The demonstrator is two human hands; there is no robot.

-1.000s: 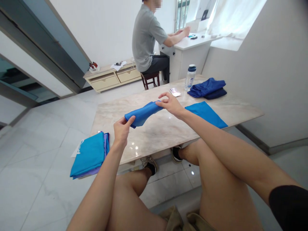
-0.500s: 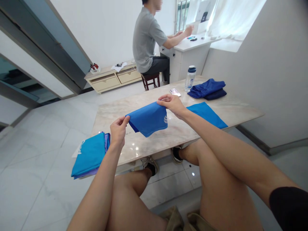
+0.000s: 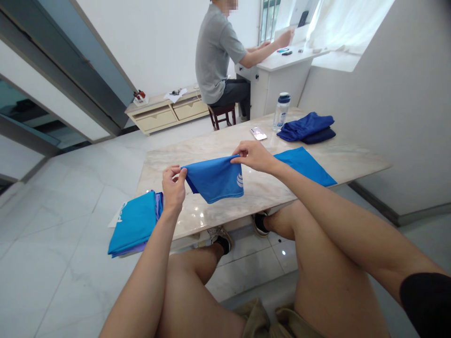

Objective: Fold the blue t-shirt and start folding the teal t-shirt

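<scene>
A blue cloth (image 3: 216, 180) with a white curved mark near its right edge hangs above the table, folded over at the top. My left hand (image 3: 174, 185) pinches its upper left corner between thumb and fingers. Its upper right corner is gripped by my right hand (image 3: 252, 156), the fingers closed on it. Darker blue fabric shows behind the cloth at the left. Below and left of my left hand lies a stack of folded cloths (image 3: 134, 220), turquoise on top with purple beneath. A flat blue cloth (image 3: 306, 166) rests beyond my right forearm, partly covered by it.
The marble-look table (image 3: 176, 152) carries a clear bottle (image 3: 281, 113) with a dark blue lid, a phone (image 3: 258, 134) and crumpled dark blue cloth (image 3: 310, 128). Past it, a person in a grey shirt (image 3: 214, 56) sits at a white desk (image 3: 282, 61). A low cabinet (image 3: 158, 119) stands along the wall.
My right hand has come down slightly with its corner, so the cloth's top edge is more level. My left hand has barely moved. The seated person's raised hand is a little higher.
</scene>
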